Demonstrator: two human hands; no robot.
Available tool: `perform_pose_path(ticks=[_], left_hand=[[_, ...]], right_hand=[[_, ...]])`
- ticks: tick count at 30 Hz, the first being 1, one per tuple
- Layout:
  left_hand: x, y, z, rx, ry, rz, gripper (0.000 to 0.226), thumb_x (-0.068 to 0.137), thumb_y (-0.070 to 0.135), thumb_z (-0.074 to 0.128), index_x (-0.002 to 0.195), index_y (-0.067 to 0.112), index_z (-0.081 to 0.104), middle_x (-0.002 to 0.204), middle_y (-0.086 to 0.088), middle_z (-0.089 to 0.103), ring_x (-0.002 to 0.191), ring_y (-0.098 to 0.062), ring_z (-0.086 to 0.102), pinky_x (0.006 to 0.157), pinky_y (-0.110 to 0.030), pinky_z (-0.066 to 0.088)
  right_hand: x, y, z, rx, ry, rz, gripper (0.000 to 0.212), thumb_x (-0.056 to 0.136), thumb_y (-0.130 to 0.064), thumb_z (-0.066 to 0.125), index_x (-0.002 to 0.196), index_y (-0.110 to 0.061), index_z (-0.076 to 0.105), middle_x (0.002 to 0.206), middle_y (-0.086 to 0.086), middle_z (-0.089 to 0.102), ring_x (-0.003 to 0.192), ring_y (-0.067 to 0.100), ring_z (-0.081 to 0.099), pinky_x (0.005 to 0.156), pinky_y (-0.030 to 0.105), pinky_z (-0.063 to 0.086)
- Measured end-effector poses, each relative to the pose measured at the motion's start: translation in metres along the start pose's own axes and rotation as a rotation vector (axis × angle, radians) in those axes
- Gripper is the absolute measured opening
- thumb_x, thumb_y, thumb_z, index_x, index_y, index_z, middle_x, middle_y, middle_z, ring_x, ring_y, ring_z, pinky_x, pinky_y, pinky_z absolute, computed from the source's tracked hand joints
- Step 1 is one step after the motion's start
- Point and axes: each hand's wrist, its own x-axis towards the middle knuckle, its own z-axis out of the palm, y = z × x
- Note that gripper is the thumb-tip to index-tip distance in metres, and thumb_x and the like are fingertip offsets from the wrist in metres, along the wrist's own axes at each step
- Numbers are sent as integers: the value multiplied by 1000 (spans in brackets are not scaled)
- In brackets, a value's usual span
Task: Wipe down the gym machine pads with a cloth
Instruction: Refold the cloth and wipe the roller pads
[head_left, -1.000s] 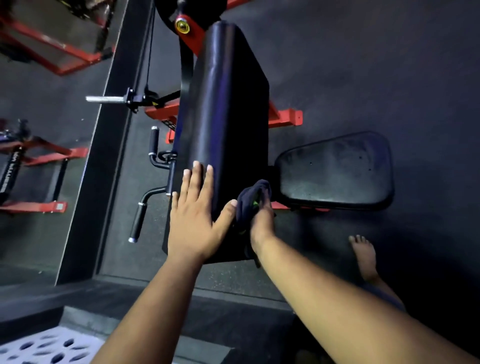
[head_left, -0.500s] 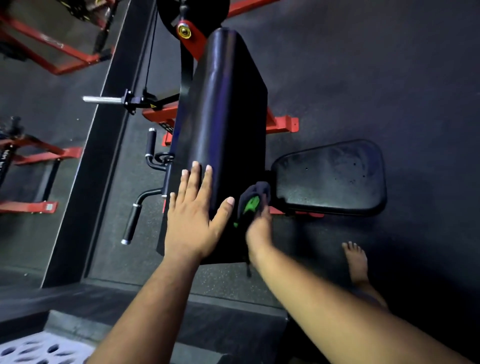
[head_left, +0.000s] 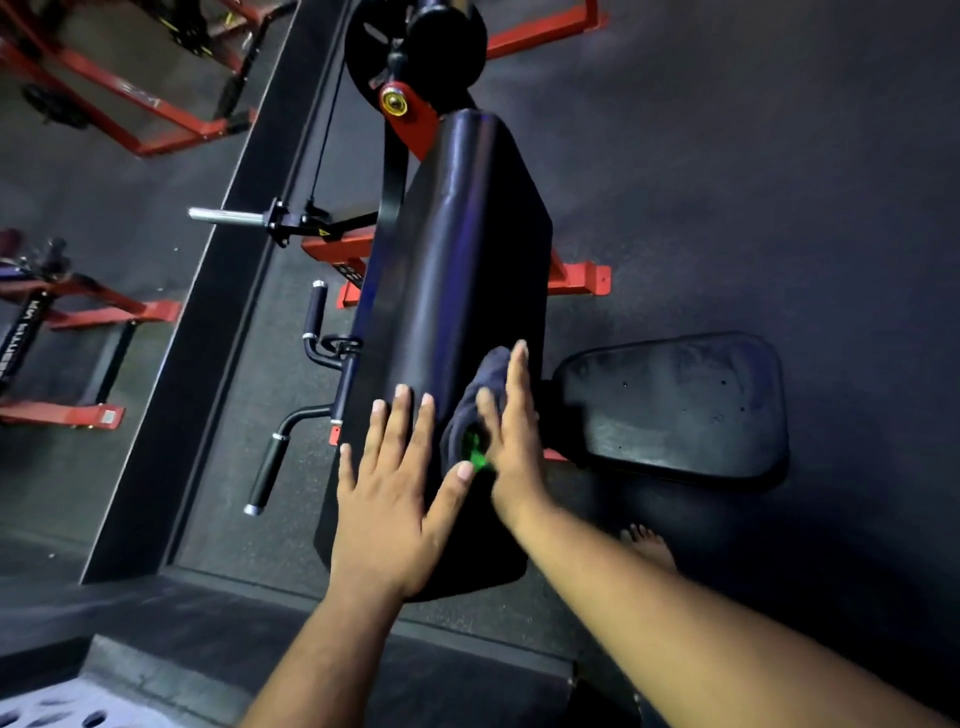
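Two pads are in view: the long pad (head_left: 457, 291), under wipe, and the seat pad (head_left: 675, 405), which looks dusty and probably not yet wiped. Left hand (head_left: 395, 493), fingers spread flat, braces the long pad; right hand (head_left: 511, 441), fingers extended, presses one dark cloth (head_left: 480, 395) against that pad's right side.

Little can be read here. Up and to the left of the left hand (head_left: 387, 499), a small yellow triangular warning sticker (head_left: 323, 232) sits on the black metal bracket (head_left: 291, 223) that carries the silver plate peg; its symbol is too small to make out. Far to the left of that hand, white lettering (head_left: 23, 332) runs along a black upright bar of the neighbouring red-framed machine, but it is tilted and too blurred to spell out.
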Motion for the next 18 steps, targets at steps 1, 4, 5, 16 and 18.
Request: perform_pose_path(ticks=[1,4,5,16,18], left_hand=[[-2,0,0,4,-5,-6,84,91,83,2,162,39,9,170,18,-7,157,-7,-10,127,-55,7],[-3,1,-1,12,-22,-10,81,94,80,4,162,38,8,170,17,-6,157,-8,-9,126,-59,5],[-2,3,-4,6,-33,-15,81,94,80,3,162,38,7,170,18,-6,157,-7,-9,125,-61,3],[106,17,-24,152,-54,-59,98,81,90,-8,163,35,-1,169,14,-18,154,-4,-21,118,-64,-17],[131,24,-27,142,-50,-37,101,79,91,-9,163,35,-3,169,13,-19,153,-3,-21,118,-62,-17]], right_hand=[[-27,3,0,-58,-24,40,98,82,-91,15,158,-34,-8,168,-9,-12,156,11,-10,125,32,-2],[-77,11,2,-12,-107,197,104,72,-99,20,150,-39,-14,163,-13,-17,154,9,-16,127,32,-4],[-76,11,5,62,-102,223,95,79,-93,28,151,-40,-6,164,-15,-9,156,6,-8,128,33,0],[152,-36,-9,38,144,-29,59,99,-28,48,155,-9,38,162,12,35,151,23,31,125,36,22],[142,-34,-7,-37,103,-49,72,96,-48,46,159,-16,30,168,9,21,156,20,16,126,26,9]])
